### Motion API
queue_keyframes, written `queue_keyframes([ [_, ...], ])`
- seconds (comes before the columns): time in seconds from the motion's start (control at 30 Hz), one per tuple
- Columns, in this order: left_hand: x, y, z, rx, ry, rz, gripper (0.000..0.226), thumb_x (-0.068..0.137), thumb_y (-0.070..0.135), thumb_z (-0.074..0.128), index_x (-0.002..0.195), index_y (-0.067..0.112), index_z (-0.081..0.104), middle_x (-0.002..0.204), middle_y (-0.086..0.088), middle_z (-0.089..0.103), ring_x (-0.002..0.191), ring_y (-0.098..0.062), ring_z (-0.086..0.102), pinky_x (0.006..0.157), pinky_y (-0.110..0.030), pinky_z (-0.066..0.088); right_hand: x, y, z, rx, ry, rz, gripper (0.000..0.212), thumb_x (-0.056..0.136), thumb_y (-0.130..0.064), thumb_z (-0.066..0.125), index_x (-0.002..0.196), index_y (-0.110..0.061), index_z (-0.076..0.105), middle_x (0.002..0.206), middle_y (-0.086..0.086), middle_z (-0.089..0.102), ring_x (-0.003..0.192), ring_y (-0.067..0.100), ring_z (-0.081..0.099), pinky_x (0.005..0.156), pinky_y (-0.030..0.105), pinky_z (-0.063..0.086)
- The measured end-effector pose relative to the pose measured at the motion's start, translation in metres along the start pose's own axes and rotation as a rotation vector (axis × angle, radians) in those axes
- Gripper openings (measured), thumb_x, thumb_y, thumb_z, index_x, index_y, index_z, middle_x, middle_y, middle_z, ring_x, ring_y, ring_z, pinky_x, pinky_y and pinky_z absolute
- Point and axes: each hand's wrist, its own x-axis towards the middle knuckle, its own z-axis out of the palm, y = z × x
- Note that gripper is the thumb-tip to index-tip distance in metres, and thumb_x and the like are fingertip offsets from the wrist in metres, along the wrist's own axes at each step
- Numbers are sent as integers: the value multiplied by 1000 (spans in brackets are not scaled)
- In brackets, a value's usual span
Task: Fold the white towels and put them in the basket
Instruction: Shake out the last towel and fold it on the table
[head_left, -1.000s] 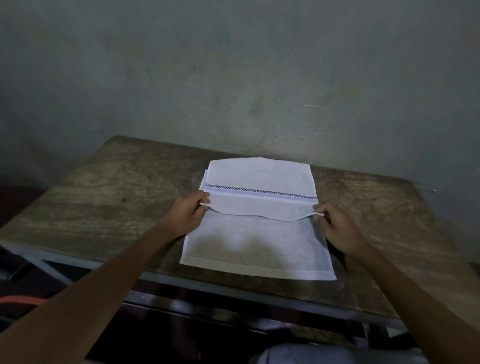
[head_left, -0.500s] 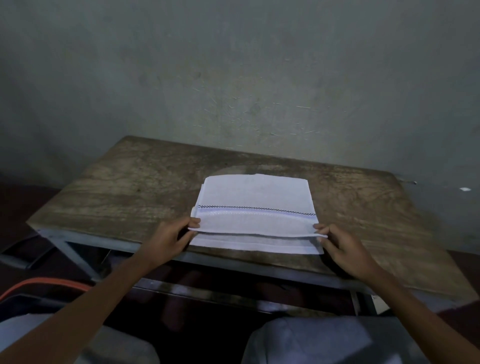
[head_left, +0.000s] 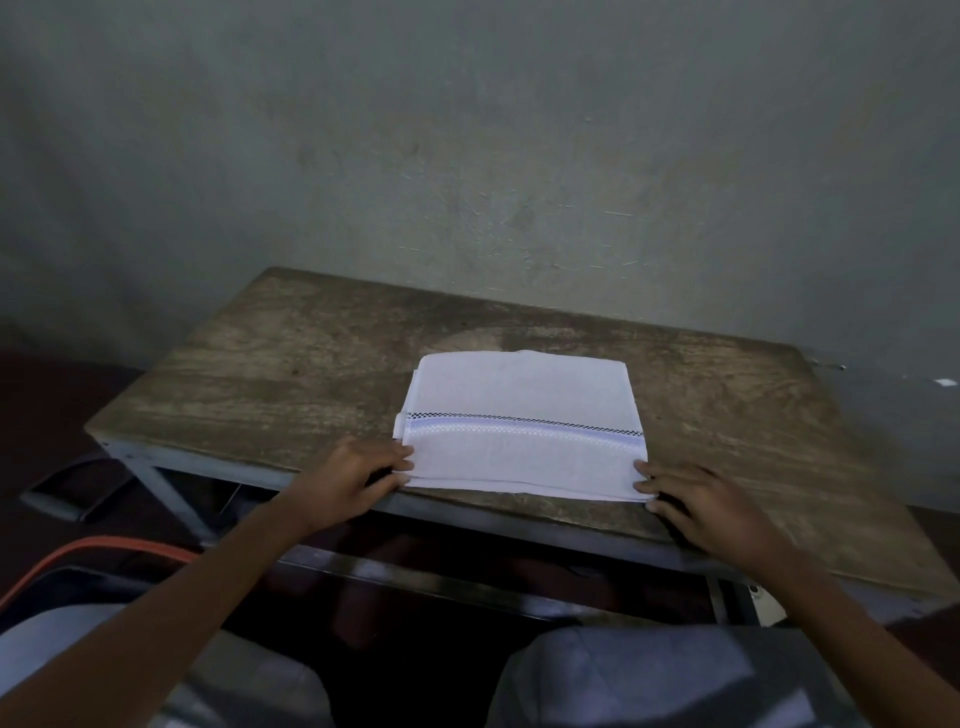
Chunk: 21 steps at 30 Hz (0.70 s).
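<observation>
Since the earlier frames, the folded-over top layer has travelled toward the person, and its edge now lies along the near edge of the towel (head_left: 519, 400). The towel sits flat close to the near edge of the table (head_left: 249, 374), striped band (head_left: 524, 429) facing up. Step in hand: completing one fold, judged from the aligned layers. The left hand (head_left: 353, 480) is at the near left corner; its fingers (head_left: 402, 457) curl over the corner and the thumb meets the edge, pinching the layers. The right hand (head_left: 711, 512) is at the near right corner; its fingers (head_left: 652, 480) are extended and relaxed, tips touching the corner, grasping nothing. The next move likely calls for a further fold across the width with corners matched, then transfer to the basket, which is not identifiable in view.
</observation>
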Motion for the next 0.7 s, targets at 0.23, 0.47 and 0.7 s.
queue_keyframes([
  [0.23,4,0,-13,211,-95,142,39,78,49,56,97,19,73,108,4,71,103,-10,64,89,-20,38,5,-3,1,-217,64,-150,32,82,-29,42,86,-21,72,95,-4,72,78,16,70,71,26,45],
  [0.47,13,7,-25,126,-164,212,40,92,49,46,92,17,71,86,3,72,81,-15,67,72,-29,49,11,-20,-10,-115,64,-54,29,76,-26,42,85,-15,67,80,4,69,60,25,66,52,26,48],
  [0.7,53,34,-87,143,120,154,43,93,43,41,85,10,66,76,-2,66,70,-11,57,65,-19,41,36,-33,-88,39,131,50,11,82,-37,31,80,-29,38,74,-1,49,64,20,50,59,27,32],
])
